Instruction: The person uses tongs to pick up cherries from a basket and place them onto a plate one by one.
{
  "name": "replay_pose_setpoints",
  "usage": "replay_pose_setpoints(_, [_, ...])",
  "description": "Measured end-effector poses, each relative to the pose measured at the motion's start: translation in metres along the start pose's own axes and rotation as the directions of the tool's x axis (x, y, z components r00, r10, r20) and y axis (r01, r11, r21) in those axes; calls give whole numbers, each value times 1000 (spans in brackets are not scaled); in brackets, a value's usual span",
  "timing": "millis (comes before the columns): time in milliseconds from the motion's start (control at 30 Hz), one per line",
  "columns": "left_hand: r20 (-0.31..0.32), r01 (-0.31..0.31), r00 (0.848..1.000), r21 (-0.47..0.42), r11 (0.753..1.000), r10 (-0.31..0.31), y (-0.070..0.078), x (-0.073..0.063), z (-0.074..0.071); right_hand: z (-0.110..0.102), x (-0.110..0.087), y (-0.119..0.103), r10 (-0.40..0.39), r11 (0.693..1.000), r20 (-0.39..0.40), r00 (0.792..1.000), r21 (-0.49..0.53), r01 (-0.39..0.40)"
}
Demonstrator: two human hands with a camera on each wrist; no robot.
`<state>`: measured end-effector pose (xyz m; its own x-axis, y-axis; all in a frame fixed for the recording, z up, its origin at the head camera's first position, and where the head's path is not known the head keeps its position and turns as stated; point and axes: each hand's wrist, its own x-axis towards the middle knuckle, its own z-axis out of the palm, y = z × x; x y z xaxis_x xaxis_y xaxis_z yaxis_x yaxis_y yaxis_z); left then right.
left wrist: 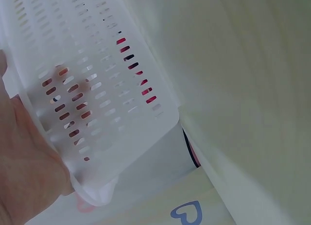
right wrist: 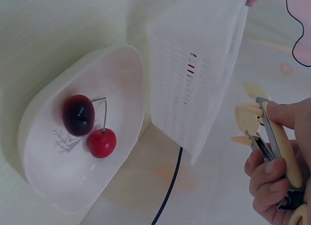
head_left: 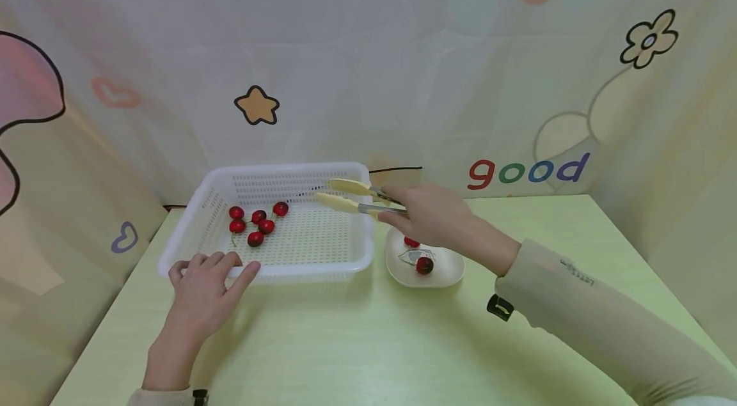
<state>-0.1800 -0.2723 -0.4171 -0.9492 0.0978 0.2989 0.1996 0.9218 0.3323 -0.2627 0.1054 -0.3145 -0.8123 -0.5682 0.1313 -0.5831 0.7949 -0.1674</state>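
Observation:
My right hand (head_left: 432,214) grips a pair of tongs (head_left: 345,203) with pale yellow tips and metal arms. The tips are spread apart over the right end of a white perforated basket (head_left: 322,270), with nothing between them. Several red cherries (head_left: 267,227) lie in the basket's left half. On the basket's near rim rests my left hand (head_left: 204,291), its fingers bent over the edge; the left wrist view shows the hand against the outside wall. Two cherries, one dark (right wrist: 78,115) and one bright red (right wrist: 102,143), sit in a small white dish (right wrist: 63,186) below my right forearm.
The basket and dish stand side by side on a pale green table (head_left: 368,342). A patterned curtain (head_left: 368,73) hangs close behind the basket. A black cord (right wrist: 170,186) shows behind the basket in the right wrist view.

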Motion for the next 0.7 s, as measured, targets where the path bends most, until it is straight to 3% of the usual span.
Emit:
replay_pose_setpoints(300, [5,13,1000,18,1000,-13,0,0,0,14,32,-19,-50,992,38,998,-110,53])
replay_pose_setpoints(700, [7,12,1000,81,997,-13,1,0,-1,32,70,-36,23,996,117,993,-93,-12])
